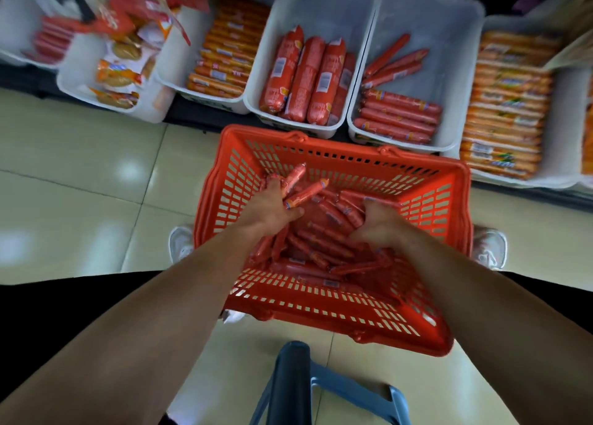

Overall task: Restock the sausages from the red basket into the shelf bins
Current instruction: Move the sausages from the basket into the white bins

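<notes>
A red basket (426,180) stands on the floor in front of me, holding several thin red sausages (324,248). My left hand (272,206) is inside it at the left, closed on a bunch of sausages (301,188) that stick out past my fingers. My right hand (382,222) is lower in the pile at the right, fingers curled around more sausages. Just beyond the basket a white shelf bin (449,26) holds matching thin red sausages (398,116) in its near half.
Other white bins line the shelf: thick red sausages (308,77), orange sausage packs (224,58) to the left, orange packs (507,103) at far right, snack bags (122,71) further left. A blue stool (321,389) stands below the basket. White shoes (489,244) flank it on the tiled floor.
</notes>
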The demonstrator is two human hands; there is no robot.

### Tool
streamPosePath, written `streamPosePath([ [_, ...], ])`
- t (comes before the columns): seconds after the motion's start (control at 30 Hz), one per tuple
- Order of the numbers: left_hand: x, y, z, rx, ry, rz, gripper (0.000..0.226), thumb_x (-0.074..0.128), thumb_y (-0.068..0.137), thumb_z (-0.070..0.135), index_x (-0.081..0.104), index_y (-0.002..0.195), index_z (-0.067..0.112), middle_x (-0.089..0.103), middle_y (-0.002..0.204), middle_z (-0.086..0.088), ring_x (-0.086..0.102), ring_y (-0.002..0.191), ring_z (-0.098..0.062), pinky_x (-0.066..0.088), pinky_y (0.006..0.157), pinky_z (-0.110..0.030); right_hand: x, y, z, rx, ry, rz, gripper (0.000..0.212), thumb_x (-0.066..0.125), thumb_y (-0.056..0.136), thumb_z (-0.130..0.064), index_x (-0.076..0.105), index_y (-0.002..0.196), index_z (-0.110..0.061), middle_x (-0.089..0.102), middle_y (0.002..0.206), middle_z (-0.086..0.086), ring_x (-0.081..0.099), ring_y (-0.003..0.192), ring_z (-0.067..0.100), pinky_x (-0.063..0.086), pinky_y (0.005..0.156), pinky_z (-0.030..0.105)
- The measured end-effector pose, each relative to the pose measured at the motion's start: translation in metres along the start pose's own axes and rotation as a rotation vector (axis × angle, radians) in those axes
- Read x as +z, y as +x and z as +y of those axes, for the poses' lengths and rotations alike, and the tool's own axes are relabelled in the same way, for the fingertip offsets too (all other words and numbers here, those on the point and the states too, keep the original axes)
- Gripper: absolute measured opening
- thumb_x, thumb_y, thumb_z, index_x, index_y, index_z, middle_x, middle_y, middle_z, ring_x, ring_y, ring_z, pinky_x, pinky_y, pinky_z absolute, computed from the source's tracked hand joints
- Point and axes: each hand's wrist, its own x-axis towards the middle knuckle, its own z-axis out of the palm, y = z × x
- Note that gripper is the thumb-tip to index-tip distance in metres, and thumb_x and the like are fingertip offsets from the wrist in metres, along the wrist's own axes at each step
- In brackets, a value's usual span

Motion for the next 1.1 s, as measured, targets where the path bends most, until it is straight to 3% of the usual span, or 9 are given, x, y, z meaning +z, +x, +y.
streamPosePath([
  [0.07, -0.018, -0.013, 0.012, 0.024, 0.018, 0.019, 0.056, 0.076, 0.077, 0.05, 0.048, 0.116, 0.021, 0.065, 0.106, 0.0, 0.063, 0.099, -0.024, 0.048, 0.086, -0.035, -0.021, -0.018, -0.007, -0.012, 0.01, 0.055, 0.071, 0.081, 0.054, -0.044, 0.063, 0.119, -0.022, 0.069, 0.11, 0.005, 0.065, 0.098, 0.024, 0.052, 0.086, 0.03],
  [0.13, -0.032, -0.026, 0.023, 0.067, 0.016, 0.053, 0.049, 0.076, 0.08, 0.045, 0.047, 0.111, 0.021, 0.062, 0.101, 0.001, 0.062, 0.096, -0.023, 0.042, 0.078, -0.03, -0.042, -0.035, -0.013, -0.026, 0.041, 0.096, 0.059, 0.082, 0.055, -0.04, 0.062, 0.108, -0.024, 0.069, 0.1, 0.002, 0.065, 0.085, 0.018, 0.05, 0.073, 0.025],
  [0.23, -0.052, -0.038, 0.038, 0.151, 0.007, 0.115, 0.05, 0.077, 0.081, 0.045, 0.049, 0.113, 0.019, 0.065, 0.106, -0.001, 0.063, 0.102, -0.024, 0.043, 0.079, -0.03, -0.075, -0.057, -0.021, -0.061, 0.066, 0.185, 0.051, 0.083, 0.059, -0.036, 0.06, 0.103, -0.025, 0.066, 0.088, -0.004, 0.06, 0.069, 0.007, 0.043, 0.057, 0.021],
  [0.43, -0.084, -0.031, 0.06, 0.221, -0.079, 0.17, 0.044, 0.076, 0.082, 0.044, 0.051, 0.112, 0.024, 0.064, 0.103, 0.007, 0.061, 0.098, -0.017, 0.043, 0.079, -0.03, -0.142, -0.059, -0.031, -0.093, 0.094, 0.382, 0.052, 0.085, 0.064, -0.034, 0.058, 0.106, -0.022, 0.065, 0.093, 0.0, 0.061, 0.081, 0.02, 0.04, 0.068, 0.023],
  [0.67, -0.098, 0.013, 0.07, 0.212, -0.122, 0.229, 0.043, 0.075, 0.084, 0.041, 0.05, 0.115, 0.025, 0.054, 0.088, 0.019, 0.053, 0.083, -0.008, 0.038, 0.075, -0.027, -0.207, 0.003, -0.042, -0.097, 0.08, 0.517, 0.051, 0.084, 0.067, -0.041, 0.052, 0.103, -0.025, 0.062, 0.09, 0.001, 0.059, 0.081, 0.023, 0.041, 0.07, 0.029],
  [0.83, -0.099, 0.045, 0.072, 0.208, -0.191, 0.235, 0.048, 0.075, 0.084, 0.039, 0.052, 0.122, 0.023, 0.06, 0.095, 0.014, 0.059, 0.092, -0.011, 0.043, 0.081, -0.027, -0.212, 0.059, -0.039, -0.049, -0.12, 0.543, 0.07, 0.08, 0.065, -0.061, 0.052, 0.118, -0.024, 0.064, 0.1, 0.003, 0.062, 0.092, 0.028, 0.05, 0.079, 0.034],
  [1.0, -0.094, 0.066, 0.077, 0.22, -0.245, 0.225, 0.051, 0.076, 0.082, 0.045, 0.053, 0.123, 0.025, 0.066, 0.1, 0.011, 0.068, 0.092, -0.017, 0.056, 0.088, -0.042, -0.196, 0.088, -0.013, 0.026, -0.28, 0.402, 0.085, 0.077, 0.066, -0.044, 0.042, 0.139, -0.02, 0.065, 0.118, 0.014, 0.062, 0.106, 0.035, 0.048, 0.083, 0.034],
  [1.1, -0.093, 0.072, 0.087, 0.238, -0.279, 0.238, 0.046, 0.076, 0.083, 0.04, 0.053, 0.12, 0.024, 0.066, 0.097, 0.01, 0.068, 0.084, -0.014, 0.058, 0.074, -0.031, -0.185, 0.098, -0.008, -0.029, -0.296, 0.297, 0.098, 0.078, 0.065, -0.042, 0.03, 0.149, -0.028, 0.064, 0.122, 0.01, 0.062, 0.107, 0.032, 0.049, 0.083, 0.032],
])
